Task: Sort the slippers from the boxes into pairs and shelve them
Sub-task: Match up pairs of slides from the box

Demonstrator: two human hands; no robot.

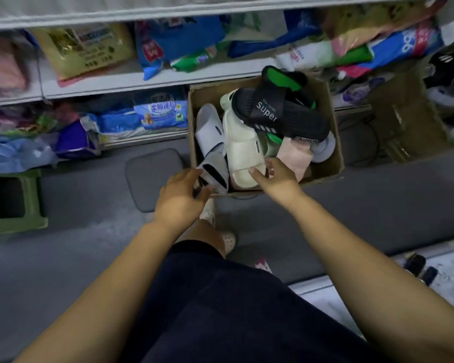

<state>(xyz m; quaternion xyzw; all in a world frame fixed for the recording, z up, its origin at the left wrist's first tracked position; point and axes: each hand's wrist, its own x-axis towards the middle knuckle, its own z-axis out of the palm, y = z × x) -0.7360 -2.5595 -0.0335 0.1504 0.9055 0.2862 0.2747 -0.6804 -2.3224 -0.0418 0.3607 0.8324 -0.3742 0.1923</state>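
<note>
Head view: your left hand [180,196] is pinching grey slipper [216,175] at box's [329,111] near-left corner, right hand [279,179] open on cream slipper [243,145]; lift singly.

Left hand [180,196] grips a grey slipper [216,172], right hand [277,178] touches a cream slipper [243,149].

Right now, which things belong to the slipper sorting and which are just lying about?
Job: cardboard box, black slipper, cream slipper, grey slipper, pink slipper.
Lying about: green stool, grey mat, tissue packs.
</note>
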